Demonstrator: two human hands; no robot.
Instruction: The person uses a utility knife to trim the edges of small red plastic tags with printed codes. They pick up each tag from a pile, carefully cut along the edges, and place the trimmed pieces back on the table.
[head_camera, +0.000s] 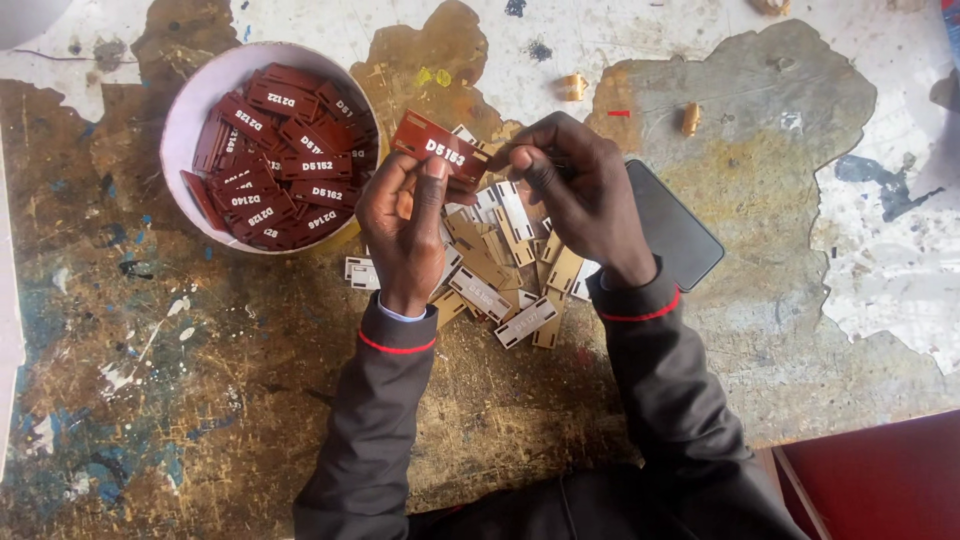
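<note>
Near the bench's front edge, left hand (405, 225) and right hand (570, 185) pinching one red tag (440, 150), seemingly peeling its backing beside the bowl (185, 110).

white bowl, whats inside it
The white bowl holds a heap of dark red tags with white lettering, overlapping at all angles. The bowl's bottom is covered by them, so whatever lies beneath cannot be seen.

Dark red tag (441, 149) with white lettering, more dark red tags in a white-pink bowl (185, 110), tan and white tags (500, 270) on the paint-stained brown bench (200, 380).
</note>
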